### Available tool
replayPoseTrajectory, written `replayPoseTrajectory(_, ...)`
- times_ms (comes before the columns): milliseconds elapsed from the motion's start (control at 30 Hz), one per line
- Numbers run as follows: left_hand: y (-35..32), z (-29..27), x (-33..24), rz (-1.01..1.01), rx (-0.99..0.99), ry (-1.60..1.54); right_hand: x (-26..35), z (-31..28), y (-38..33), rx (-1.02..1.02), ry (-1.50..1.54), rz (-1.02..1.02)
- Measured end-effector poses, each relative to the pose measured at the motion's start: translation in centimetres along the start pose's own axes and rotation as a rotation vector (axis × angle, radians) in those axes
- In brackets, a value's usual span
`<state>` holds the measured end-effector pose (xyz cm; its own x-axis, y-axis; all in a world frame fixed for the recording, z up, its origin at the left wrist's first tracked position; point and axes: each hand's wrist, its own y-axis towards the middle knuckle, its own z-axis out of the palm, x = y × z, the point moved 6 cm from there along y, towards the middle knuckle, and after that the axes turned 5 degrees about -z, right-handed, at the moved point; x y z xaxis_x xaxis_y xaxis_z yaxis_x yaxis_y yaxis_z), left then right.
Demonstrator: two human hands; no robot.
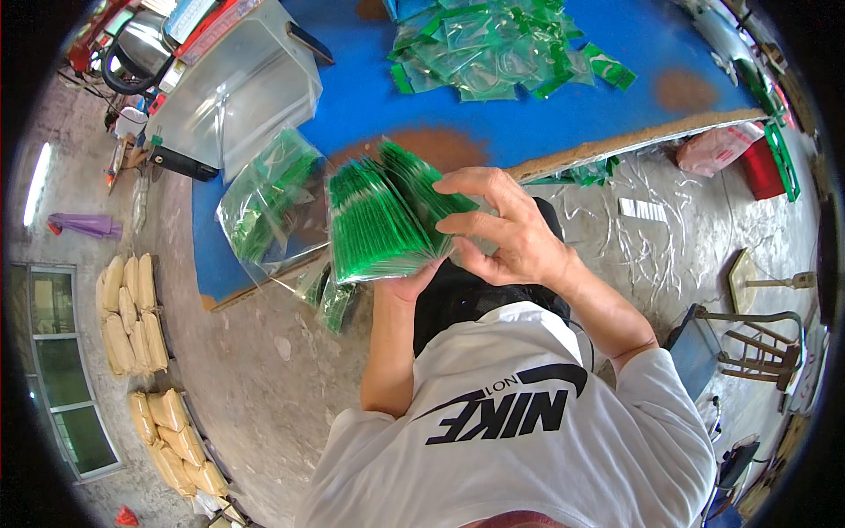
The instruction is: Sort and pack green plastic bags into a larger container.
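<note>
A thick stack of clear plastic packets with green edges is held up before my chest, over the table's near edge. My left hand supports it from below, its fingers mostly hidden behind the packets. The stack is fanned, with a gap parting it near the top. My right hand curls its fingers and thumb against the right side of the stack. Just left of the stack is a clear plastic bag with more green packets inside. A few green packets hang below the bag at the table edge.
A loose heap of green-edged packets lies on the blue table. A clear plastic bin and a kettle stand at the left. Tan sacks are piled along the left wall. A chair and scattered strips are at the right.
</note>
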<state>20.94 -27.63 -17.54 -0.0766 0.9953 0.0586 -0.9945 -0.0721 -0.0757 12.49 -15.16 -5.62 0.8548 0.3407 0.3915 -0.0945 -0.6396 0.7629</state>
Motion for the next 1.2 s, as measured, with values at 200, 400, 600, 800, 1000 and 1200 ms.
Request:
replayPoseTrajectory(200, 0.1, -1.9, -1.0, 0.1, -0.109, 0.105, 0.1, 0.2, 0.1, -0.096, -0.008, 0.028)
replayPoseTrajectory(400, -0.2, -1.3, -0.7, 0.088, -0.045, 0.106, -0.1, 0.5, -0.2, -0.106, -0.005, 0.058)
replayPoseTrajectory(600, 0.1, -0.2, -0.1, 0.101, -0.06, 0.078, -0.2, 0.6, -0.2, -0.12, 0.04, 0.096)
replayPoseTrajectory(800, -0.3, -0.8, -0.6, 0.058, 0.094, 0.153, 0.7, 1.5, 0.8, 0.022, -0.022, -0.076)
replayPoseTrajectory(1000, -0.4, -0.7, -0.5, 0.081, 0.049, 0.116, 0.4, 1.0, 0.6, 0.005, -0.043, -0.017)
replayPoseTrajectory(1200, -0.3, -1.7, -1.4, 0.178, -0.059, 0.145, 0.4, 1.2, 0.7, -0.062, -0.027, 0.011)
